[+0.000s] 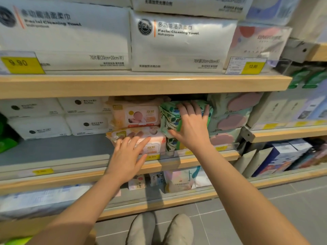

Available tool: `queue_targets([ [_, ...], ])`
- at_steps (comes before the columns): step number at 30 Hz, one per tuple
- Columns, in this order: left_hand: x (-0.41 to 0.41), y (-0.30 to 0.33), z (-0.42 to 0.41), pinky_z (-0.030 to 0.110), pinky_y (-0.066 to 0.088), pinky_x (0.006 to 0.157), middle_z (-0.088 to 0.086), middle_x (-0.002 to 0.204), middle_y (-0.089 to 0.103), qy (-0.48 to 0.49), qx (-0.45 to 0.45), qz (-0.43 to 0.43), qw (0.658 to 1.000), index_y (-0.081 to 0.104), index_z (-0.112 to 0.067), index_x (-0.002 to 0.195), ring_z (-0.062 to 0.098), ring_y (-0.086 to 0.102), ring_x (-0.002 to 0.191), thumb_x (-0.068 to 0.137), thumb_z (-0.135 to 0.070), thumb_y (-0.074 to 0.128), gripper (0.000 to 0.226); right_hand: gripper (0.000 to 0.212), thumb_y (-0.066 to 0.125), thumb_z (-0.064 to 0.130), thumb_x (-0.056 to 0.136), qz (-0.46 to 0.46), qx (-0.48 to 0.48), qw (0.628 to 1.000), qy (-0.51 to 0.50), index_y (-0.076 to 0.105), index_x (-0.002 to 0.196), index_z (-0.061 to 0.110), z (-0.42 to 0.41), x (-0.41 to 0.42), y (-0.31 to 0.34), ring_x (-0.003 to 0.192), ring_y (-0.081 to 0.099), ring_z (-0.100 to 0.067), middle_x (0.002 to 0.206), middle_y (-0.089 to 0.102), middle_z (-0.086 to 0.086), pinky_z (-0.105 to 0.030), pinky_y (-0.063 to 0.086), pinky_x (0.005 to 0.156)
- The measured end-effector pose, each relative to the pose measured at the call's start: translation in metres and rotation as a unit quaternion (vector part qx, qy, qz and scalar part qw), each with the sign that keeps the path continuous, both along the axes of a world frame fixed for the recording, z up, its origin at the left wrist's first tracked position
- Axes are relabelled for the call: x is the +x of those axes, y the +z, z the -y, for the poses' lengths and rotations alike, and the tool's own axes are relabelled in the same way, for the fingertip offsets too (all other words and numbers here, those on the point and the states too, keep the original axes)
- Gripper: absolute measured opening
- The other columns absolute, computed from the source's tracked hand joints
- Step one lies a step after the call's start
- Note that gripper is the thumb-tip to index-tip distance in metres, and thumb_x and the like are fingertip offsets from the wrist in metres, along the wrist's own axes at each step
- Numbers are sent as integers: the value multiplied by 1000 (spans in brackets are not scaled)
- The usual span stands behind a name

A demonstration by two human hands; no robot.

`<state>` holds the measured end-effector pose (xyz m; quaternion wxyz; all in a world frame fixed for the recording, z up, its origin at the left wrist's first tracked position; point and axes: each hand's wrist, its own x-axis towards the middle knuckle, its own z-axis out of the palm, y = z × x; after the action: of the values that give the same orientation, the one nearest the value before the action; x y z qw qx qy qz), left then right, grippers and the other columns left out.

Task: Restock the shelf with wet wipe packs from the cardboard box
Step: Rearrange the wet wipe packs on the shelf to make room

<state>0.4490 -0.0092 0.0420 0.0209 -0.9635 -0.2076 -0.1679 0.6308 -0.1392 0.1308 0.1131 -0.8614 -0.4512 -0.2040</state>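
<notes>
A: From the head camera, where was the right hand [192,125]?

B: It was spread wide and pressed flat on the green leaf-patterned soft wet wipe pack [170,119], on the grey middle shelf with a light wooden edge [53,154], at about one o'clock from the picture's centre.

A: And the left hand [128,154]?

B: Fingers splayed, palm down on the lower pink-and-orange wet wipe pack with a hinged lid [155,145], at six o'clock from centre. A second pink pack [136,114] sat stacked on it.

A: Was either hand gripping?

B: Neither closed around anything; both only lay on the packs. The green pack touched the pink stack at its nine o'clock side.
</notes>
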Motion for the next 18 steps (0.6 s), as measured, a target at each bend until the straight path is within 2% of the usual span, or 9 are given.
queue_targets([
  [8, -2, 2, -2, 47, 28, 106, -2, 128, 48, -15, -13, -6, 1000, 27, -33, 145, 24, 40, 118, 93, -49, 27, 54, 79, 68, 57, 71, 10, 8, 1000, -25, 41, 133, 17, -1, 0, -1, 130, 38, -33, 134, 47, -11, -61, 6, 111],
  [13, -1, 8, -2, 47, 23, 108, 1, 134, 45, -34, -44, -20, 998, 28, -31, 145, 25, 38, 122, 91, -47, 30, 57, 86, 63, 64, 71, -19, -30, 999, -25, 34, 138, 19, -1, -3, 8, 133, 34, -31, 139, 42, -9, -59, 5, 113],
  [16, -14, 28, -3, 41, 25, 109, 2, 135, 44, -52, -118, 20, 991, 33, -24, 144, 23, 38, 125, 94, -37, 44, 52, 91, 58, 69, 72, -48, -43, 997, -31, 31, 142, 18, 4, -10, 24, 130, 37, -33, 141, 41, -12, -57, 8, 113],
  [18, -35, 44, -6, 36, 26, 109, 2, 137, 45, -27, -144, 77, 986, 38, -19, 141, 20, 38, 126, 94, -32, 49, 50, 84, 60, 63, 76, -31, -31, 999, -13, 36, 138, 12, 4, -25, 31, 126, 40, -37, 136, 45, -18, -56, 16, 112],
])
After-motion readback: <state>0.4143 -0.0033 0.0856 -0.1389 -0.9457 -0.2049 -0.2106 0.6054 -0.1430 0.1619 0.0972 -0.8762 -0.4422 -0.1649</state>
